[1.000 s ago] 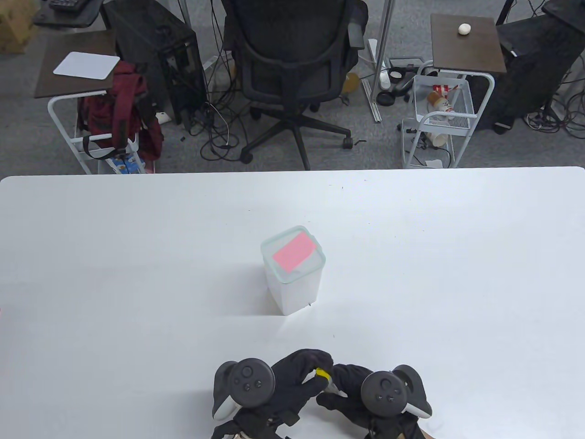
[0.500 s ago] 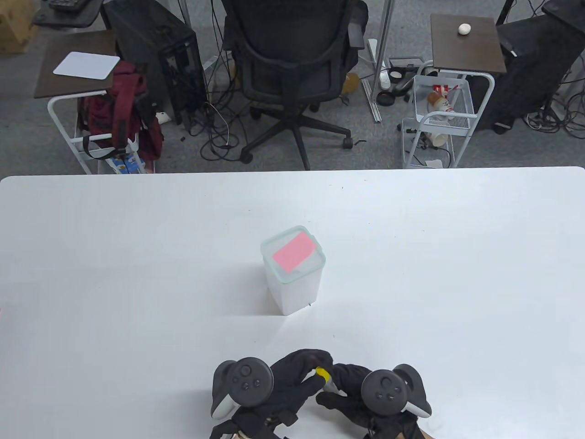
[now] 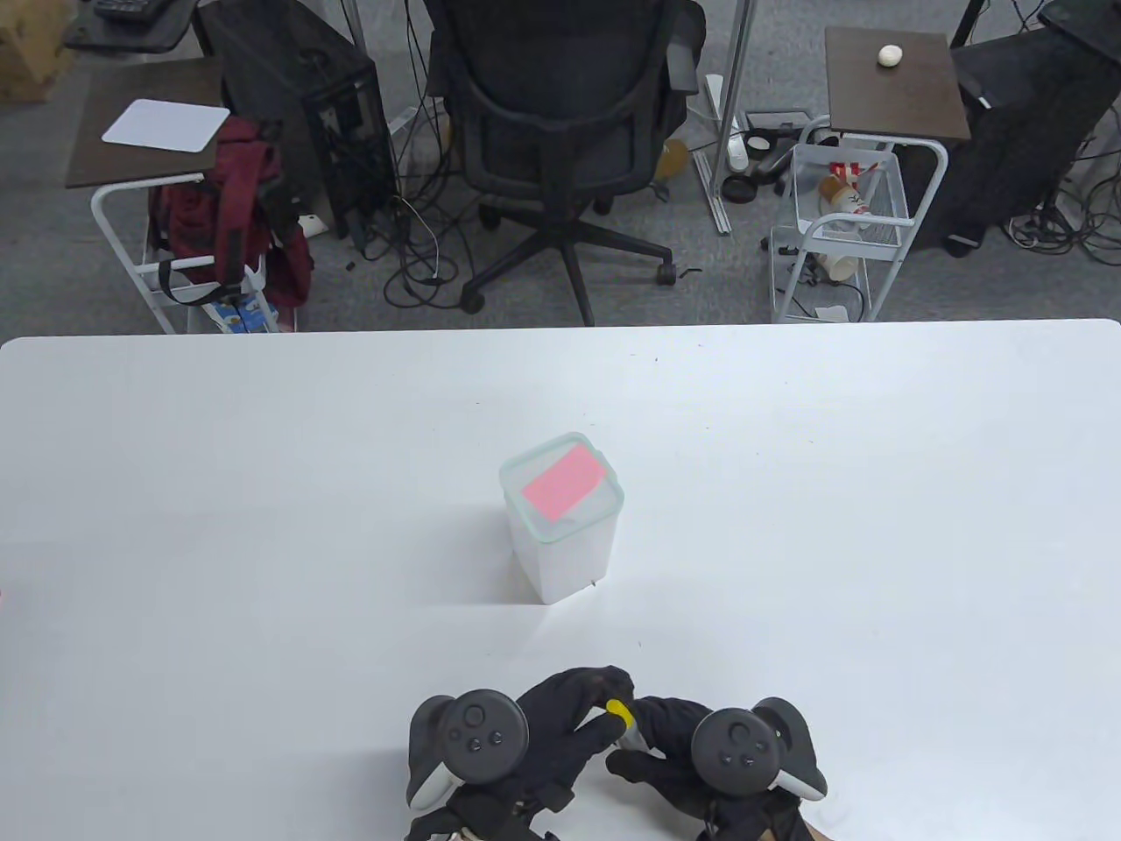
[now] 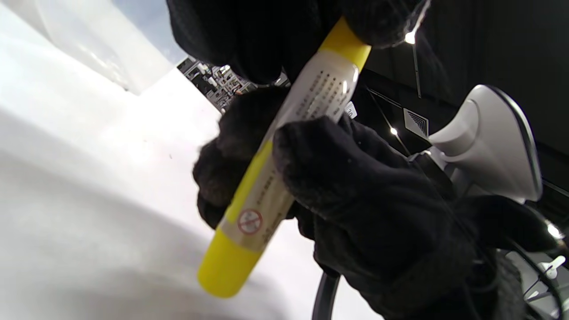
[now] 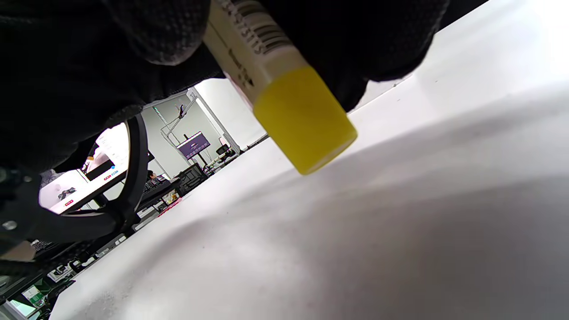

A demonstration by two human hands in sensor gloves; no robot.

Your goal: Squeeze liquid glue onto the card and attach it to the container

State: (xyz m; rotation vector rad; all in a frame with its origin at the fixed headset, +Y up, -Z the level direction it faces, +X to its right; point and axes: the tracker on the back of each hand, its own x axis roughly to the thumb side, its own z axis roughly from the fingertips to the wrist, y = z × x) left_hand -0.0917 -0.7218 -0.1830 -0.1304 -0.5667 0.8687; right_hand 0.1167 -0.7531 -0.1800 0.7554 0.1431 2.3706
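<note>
A yellow-and-white glue tube is held between both hands near the table's front edge. My right hand grips its body, and my left hand pinches its yellow upper end. The tube's yellow lower end hangs just above the table. A pink card lies on the lid of a clear upright container at the table's middle, well beyond both hands.
The white table stretches wide on both sides. Beyond its far edge stand an office chair, a side cart with a red backpack and a wire trolley.
Both hands stay in place on the glue tube. The left hand's fingers have shifted slightly at the yellow end.
</note>
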